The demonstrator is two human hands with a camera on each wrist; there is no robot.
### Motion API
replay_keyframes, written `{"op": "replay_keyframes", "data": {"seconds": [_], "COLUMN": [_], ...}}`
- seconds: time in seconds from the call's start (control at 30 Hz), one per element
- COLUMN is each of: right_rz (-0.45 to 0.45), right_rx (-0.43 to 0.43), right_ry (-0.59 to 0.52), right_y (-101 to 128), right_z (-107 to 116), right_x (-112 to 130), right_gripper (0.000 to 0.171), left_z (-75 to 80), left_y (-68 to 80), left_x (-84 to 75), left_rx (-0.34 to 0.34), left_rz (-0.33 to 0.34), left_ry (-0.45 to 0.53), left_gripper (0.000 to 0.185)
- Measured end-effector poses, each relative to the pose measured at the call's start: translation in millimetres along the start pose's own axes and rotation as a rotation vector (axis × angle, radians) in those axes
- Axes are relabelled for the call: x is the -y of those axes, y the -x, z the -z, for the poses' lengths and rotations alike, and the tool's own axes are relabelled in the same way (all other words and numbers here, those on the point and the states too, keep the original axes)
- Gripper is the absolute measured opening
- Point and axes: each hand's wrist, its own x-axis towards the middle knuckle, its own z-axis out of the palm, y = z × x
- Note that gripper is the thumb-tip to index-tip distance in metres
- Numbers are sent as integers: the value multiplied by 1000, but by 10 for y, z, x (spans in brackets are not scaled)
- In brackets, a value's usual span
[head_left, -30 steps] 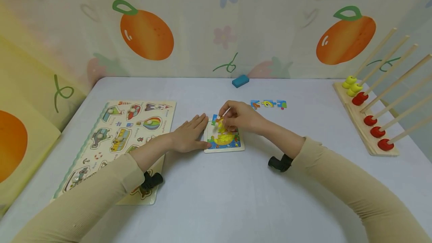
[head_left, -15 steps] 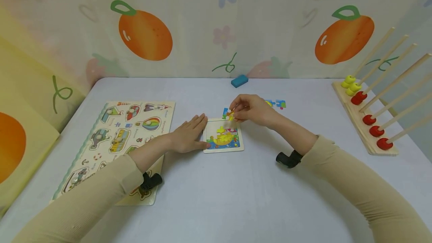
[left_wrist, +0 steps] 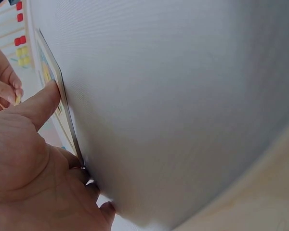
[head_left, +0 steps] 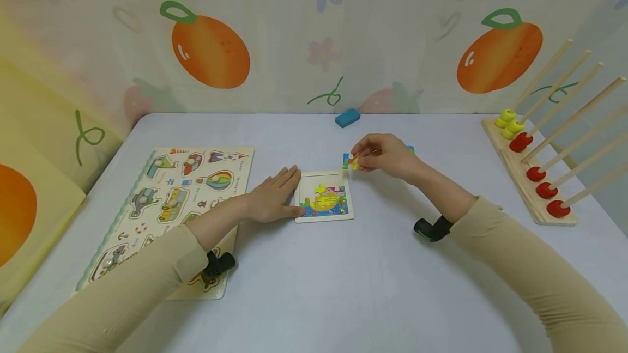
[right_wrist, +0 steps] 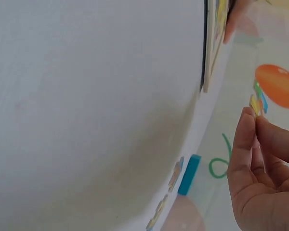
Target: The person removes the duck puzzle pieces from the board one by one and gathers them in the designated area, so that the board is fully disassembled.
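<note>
My left hand [head_left: 272,198] lies flat with straight fingers beside a small wooden jigsaw tray [head_left: 310,180], its thumb resting on the tray's left edge. Inside the tray, fitted pieces form a yellow duck [head_left: 325,199] along the lower part, while bare wood shows at the top. Above and right of the tray, my right hand [head_left: 385,157] pinches a jigsaw piece [head_left: 349,161] coloured blue, orange and yellow between thumb and fingers. The right wrist view shows that pinched piece [right_wrist: 257,103] raised off the table. Loose jigsaw pieces [right_wrist: 176,173] lie behind the right hand, mostly hidden in the head view.
At left, a large picture puzzle board [head_left: 191,189] lies partly under the left forearm. A blue block [head_left: 348,118] sits near the back edge. On the right stands a wooden bead rack [head_left: 527,178] with tall pegs and red and yellow beads.
My right hand has moved from over the tray to the right and away, carrying the jigsaw piece with it. The left hand stays in place on the tray's edge.
</note>
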Motion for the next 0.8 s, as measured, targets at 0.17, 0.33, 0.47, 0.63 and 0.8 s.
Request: {"op": "replay_keyframes", "data": {"seconds": [0.17, 0.33, 0.47, 0.63, 0.8], "right_rz": [-7, -16, -29, -54, -62], "right_rx": [-13, -20, -24, -63, -67], "right_ry": [0, -5, -11, -25, -23], "right_y": [12, 17, 11, -4, -21], "right_z": [77, 122, 148, 180, 232], "right_x": [-45, -80, -118, -171, -220], "right_gripper": [26, 24, 25, 25, 26], "left_z": [-9, -5, -10, -19, -28], "left_y": [-5, 3, 0, -13, -19], "left_x": [4, 0, 7, 22, 33], "left_rx": [-4, -10, -8, -5, -8], "left_rz": [3, -5, -2, 1, 6], "left_ry": [2, 10, 6, 8, 12], "left_gripper": [88, 87, 88, 89, 90]}}
